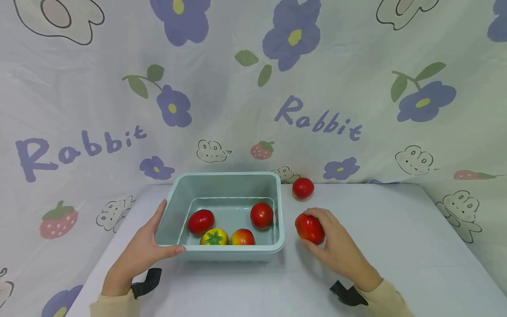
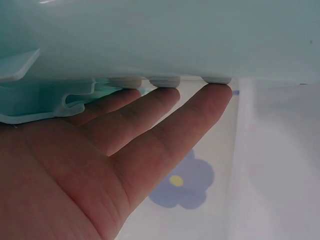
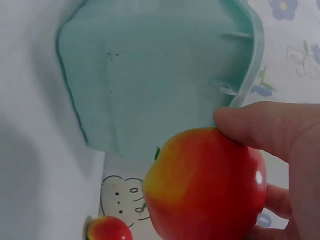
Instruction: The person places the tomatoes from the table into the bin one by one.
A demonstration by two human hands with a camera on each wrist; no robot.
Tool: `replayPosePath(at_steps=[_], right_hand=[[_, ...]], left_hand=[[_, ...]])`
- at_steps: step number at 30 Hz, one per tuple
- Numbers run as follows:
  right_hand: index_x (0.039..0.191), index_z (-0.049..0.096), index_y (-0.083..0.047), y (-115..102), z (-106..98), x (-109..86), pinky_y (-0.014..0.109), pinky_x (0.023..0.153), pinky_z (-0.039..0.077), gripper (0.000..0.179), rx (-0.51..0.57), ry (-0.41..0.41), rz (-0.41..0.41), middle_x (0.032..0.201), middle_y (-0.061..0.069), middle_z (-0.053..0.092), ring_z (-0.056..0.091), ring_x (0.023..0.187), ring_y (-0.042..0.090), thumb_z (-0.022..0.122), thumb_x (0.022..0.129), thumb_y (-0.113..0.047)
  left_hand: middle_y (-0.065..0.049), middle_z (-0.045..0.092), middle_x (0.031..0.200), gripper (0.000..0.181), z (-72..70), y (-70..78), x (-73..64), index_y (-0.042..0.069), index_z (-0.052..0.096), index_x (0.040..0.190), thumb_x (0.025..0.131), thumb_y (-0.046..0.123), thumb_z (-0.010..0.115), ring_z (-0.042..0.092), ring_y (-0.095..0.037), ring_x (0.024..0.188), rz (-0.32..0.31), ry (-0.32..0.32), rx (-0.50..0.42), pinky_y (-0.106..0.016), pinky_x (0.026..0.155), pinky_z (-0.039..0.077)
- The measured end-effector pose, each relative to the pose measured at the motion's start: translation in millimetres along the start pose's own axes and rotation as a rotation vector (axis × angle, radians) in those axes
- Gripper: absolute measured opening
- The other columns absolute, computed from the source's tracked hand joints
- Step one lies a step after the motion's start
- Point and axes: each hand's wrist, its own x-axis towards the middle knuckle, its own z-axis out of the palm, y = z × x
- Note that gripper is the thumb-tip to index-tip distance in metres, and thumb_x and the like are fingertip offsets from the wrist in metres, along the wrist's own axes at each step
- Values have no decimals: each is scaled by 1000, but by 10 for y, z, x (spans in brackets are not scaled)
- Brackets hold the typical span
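Observation:
My right hand (image 1: 336, 246) holds a red tomato (image 1: 310, 228) between thumb and fingers, to the right of a pale green plastic bin (image 1: 229, 254). In the right wrist view this tomato (image 3: 205, 185) shows a yellow patch, in front of the bin's side wall (image 3: 160, 85). My left hand (image 1: 140, 246) spans the bin's front left corner, its thumb at the front rim. Seen from the left wrist, straight fingers (image 2: 170, 135) touch the bin wall with their tips. Inside the bin lie red tomatoes (image 1: 201, 221) (image 1: 262, 215), a yellow one (image 1: 214, 237) with a green star-shaped top and a red-yellow one (image 1: 243, 237).
Another red tomato (image 1: 303, 188) sits on the white table (image 1: 380, 237), behind the held one and near the bin's back right corner. A printed curtain (image 1: 222, 110) with flowers and rabbits hangs right behind the table.

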Motion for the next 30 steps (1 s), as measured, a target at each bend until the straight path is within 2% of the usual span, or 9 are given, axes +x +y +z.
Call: replayPosePath(at_steps=[9, 16, 23, 30], right_hand=[[135, 40, -20, -49, -58, 78, 35, 84, 52, 71, 78, 92, -51, 131, -4, 45, 47, 115, 13, 77, 75, -26], [135, 41, -19, -122, -98, 129, 37, 84, 52, 69, 99, 154, -69, 132, -2, 46, 47, 116, 15, 76, 76, -29], [136, 40, -24, -228, -102, 186, 36, 87, 51, 69, 143, 182, -69, 133, -4, 46, 47, 115, 12, 75, 76, -32], [135, 42, -21, -336, -87, 241, 38, 85, 52, 69, 181, 209, -79, 132, -4, 47, 48, 114, 14, 77, 75, -26]], left_hand=[[-21, 28, 146, 117, -4, 10, 0, 25, -3, 150, 68, 39, 80, 41, -41, 117, 3, 1, 4, -62, 83, 44], [-21, 27, 147, 117, -13, 21, 0, 23, -2, 150, 68, 38, 80, 41, -42, 117, 7, 1, 5, -63, 83, 44], [-21, 25, 147, 117, -12, 12, 0, 24, -3, 150, 68, 38, 80, 37, -43, 121, 3, -1, 1, -67, 86, 39], [-21, 25, 147, 116, 0, 5, -5, 28, -4, 149, 69, 40, 79, 34, -44, 123, -11, -6, 6, -69, 87, 36]])
